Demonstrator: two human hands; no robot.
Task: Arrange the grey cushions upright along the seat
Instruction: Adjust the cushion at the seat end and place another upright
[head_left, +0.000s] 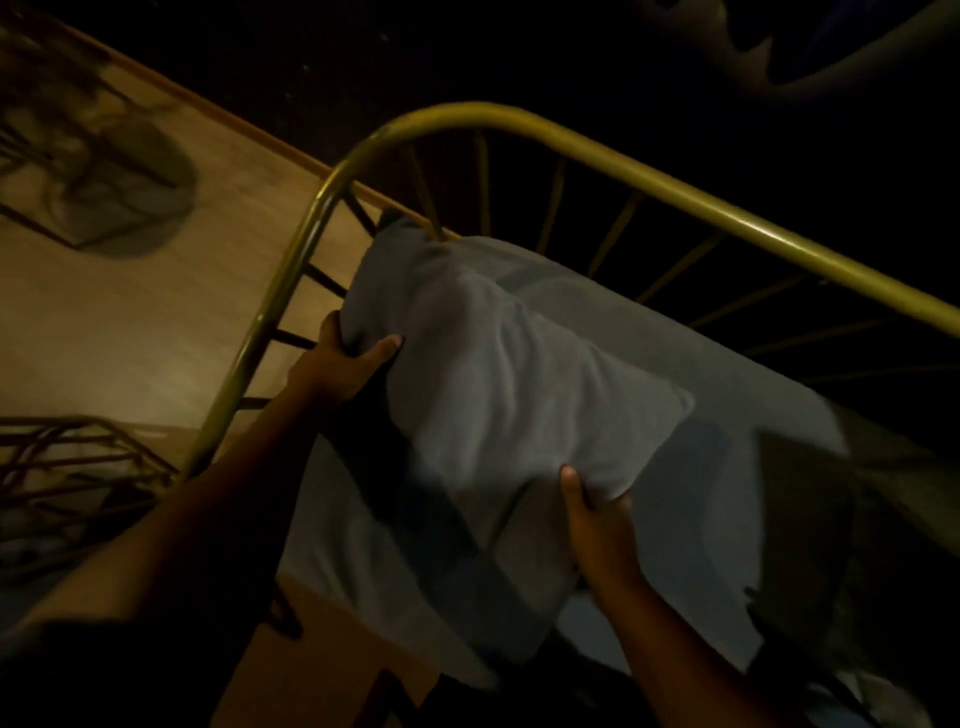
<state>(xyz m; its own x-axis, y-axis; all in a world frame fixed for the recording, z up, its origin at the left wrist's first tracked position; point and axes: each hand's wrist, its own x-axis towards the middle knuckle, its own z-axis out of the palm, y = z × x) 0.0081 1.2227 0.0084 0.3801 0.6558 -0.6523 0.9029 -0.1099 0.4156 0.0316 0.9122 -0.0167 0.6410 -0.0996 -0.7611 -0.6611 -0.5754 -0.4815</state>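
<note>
So both hands are on the same cushion (519, 374) here. Left hand (345, 358) is clamped on its far-left edge, thumb on top and fingers tucked behind, right next to the curved brass rail (675, 187). Right hand (597, 514) is pinching the near bottom edge, thumb pressed into the fabric, the other fingers hidden underneath.

The cushion sits between the two hands, tilted, with its long axis running from the left hand up by the rail corner down toward the right hand. Its top corner is touching or just about touching the spindles (550, 202); it's too dim to say which. It's half leaning, not upright yet.

Under it there's more grey stuff on the seat (363, 551), maybe another cushion off to the right, too dark and blurry to be sure.

My guess: the left hand is nearer the rail, so it acts as the pivot while the right swings the lower edge down and in, standing the cushion against the back.
</note>
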